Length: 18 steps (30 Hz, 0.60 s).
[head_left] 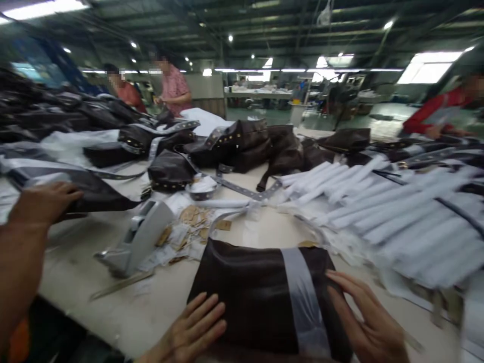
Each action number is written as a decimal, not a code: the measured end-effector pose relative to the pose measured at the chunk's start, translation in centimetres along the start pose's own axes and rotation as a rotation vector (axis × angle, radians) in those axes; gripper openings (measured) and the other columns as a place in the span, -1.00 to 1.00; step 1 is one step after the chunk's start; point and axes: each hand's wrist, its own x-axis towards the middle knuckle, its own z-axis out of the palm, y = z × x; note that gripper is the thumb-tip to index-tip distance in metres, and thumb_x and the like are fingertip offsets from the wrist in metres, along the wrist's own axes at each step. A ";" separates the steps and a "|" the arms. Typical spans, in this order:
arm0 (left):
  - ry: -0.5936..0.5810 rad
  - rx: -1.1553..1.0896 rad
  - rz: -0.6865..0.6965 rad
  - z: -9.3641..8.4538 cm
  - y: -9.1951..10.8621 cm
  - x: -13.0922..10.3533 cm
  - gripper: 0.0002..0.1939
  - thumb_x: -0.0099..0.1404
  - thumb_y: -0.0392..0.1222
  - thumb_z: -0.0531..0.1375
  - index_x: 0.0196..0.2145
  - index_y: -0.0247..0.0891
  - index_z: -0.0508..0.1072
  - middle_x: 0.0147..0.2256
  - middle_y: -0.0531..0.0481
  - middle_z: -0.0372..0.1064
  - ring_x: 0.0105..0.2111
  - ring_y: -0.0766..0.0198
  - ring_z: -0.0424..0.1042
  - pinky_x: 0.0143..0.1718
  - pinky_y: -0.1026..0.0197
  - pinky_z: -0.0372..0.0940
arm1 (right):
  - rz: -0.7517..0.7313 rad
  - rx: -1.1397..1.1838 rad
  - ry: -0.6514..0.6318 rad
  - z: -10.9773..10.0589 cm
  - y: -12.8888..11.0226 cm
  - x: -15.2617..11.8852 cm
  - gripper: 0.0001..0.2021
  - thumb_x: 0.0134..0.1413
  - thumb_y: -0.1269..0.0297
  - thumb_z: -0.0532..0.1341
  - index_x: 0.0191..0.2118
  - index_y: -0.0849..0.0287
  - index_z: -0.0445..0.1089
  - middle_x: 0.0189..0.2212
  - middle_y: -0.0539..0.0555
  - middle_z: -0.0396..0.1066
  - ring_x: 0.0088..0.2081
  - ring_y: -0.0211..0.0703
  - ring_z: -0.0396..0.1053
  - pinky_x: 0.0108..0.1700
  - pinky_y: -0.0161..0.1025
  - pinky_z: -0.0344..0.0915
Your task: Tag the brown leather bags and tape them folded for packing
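Note:
A dark brown leather bag [249, 282] lies in front of me, with a pale translucent strip [302, 297] across its right part. My left hand [192, 327] rests on the bag's lower left, fingers stretched out flat. At the right edge, my right hand [366, 322] has thumb and forefinger closed on the bag's side. Behind the bag's top lies its wrapped strap [227, 217]. To the left stands a grey tape dispenser [145, 237], beside a heap of white and tan tags [185, 229].
Another person's arm [34, 217] reaches in from the left onto a dark bag [98, 191]. White paper rolls [401, 217] cover the right side. More dark bags [242, 146] are piled across the back. People [174, 88] stand beyond, and a red sleeve [427, 111] shows far right.

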 end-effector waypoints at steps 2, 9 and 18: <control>-0.013 0.021 -0.014 0.0 0.2 0.3 -0.60 0.44 -0.33 -0.17 0.02 -0.23 0.40 0.16 -0.01 0.18 0.17 0.15 0.17 0.21 -0.05 0.07 | 0.147 0.202 -0.194 5.8 -0.9 4.8 -0.80 0.12 0.25 0.13 -0.14 0.10 0.40 -0.17 0.07 0.43 -0.16 -0.12 0.39 -0.09 -0.21 0.30; 0.008 0.051 -0.042 1.2 0.4 -0.5 -0.73 0.33 -0.21 0.15 -0.01 -0.09 0.41 0.16 0.10 0.17 0.17 0.20 0.17 0.27 -0.04 -0.08 | 0.725 0.245 -0.547 20.2 2.8 15.7 -0.85 -0.25 0.34 0.32 -0.45 0.23 0.39 -0.64 -0.03 0.31 -0.52 -0.21 0.31 -0.47 -0.29 0.22; 0.129 -0.020 -0.492 3.1 2.4 -1.3 -0.66 0.20 -0.15 0.28 -0.04 -0.04 0.43 0.00 0.05 0.38 0.18 0.08 0.15 0.26 -0.21 -0.15 | 0.881 0.591 -0.583 23.6 2.5 15.4 -0.65 -0.55 0.09 0.40 -0.63 0.21 0.32 -0.74 -0.08 0.25 -0.67 -0.33 0.12 -0.62 -0.34 0.01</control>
